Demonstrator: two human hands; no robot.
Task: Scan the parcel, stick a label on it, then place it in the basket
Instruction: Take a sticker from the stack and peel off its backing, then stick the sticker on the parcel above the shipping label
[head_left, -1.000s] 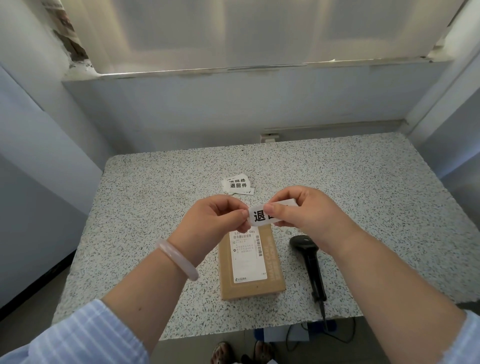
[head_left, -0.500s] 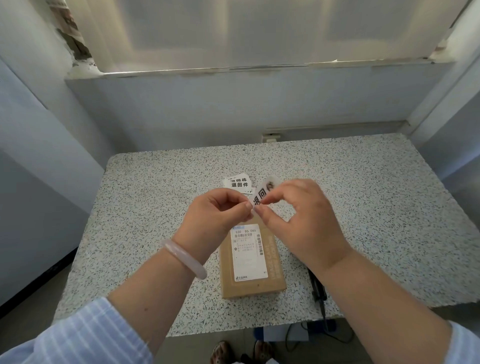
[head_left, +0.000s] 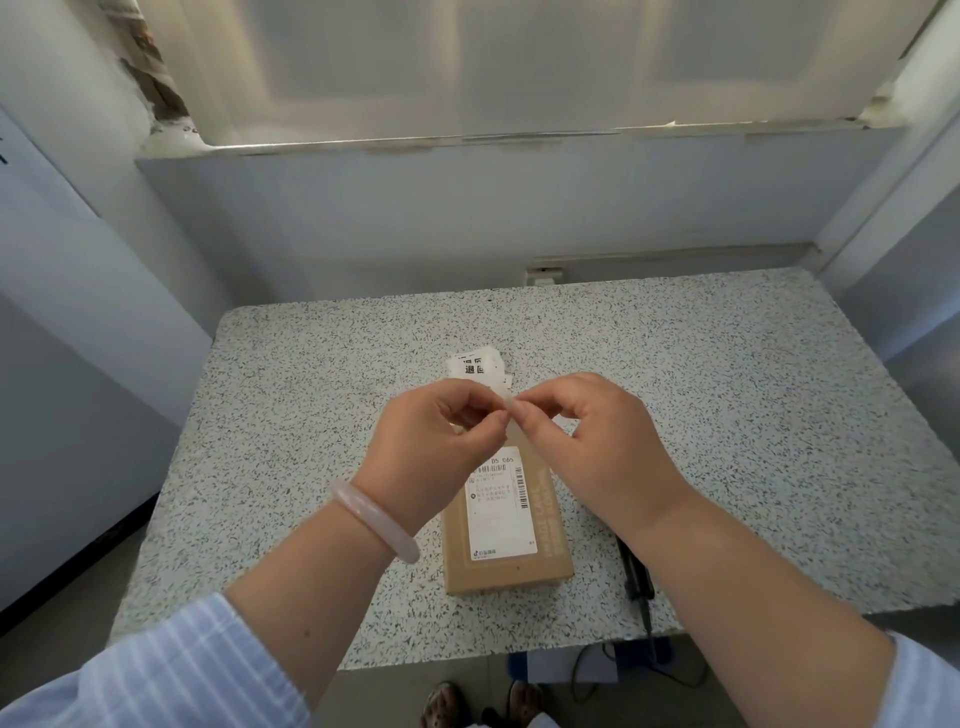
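A brown cardboard parcel with a white shipping slip lies flat on the speckled table. Above its far end, my left hand and my right hand meet fingertip to fingertip, both pinching a small white label seen almost edge-on. Most of the label is hidden by my fingers. A black handheld scanner lies on the table to the right of the parcel, largely covered by my right forearm.
A small stack of printed white labels lies just beyond my hands. The scanner's cable runs over the table's near edge. Walls close the table in at the back and on both sides. No basket is in view.
The label, earlier held flat with its black print facing me, has been turned edge-on between my fingertips. My hands have drawn closer together; my right forearm now hides most of the scanner.
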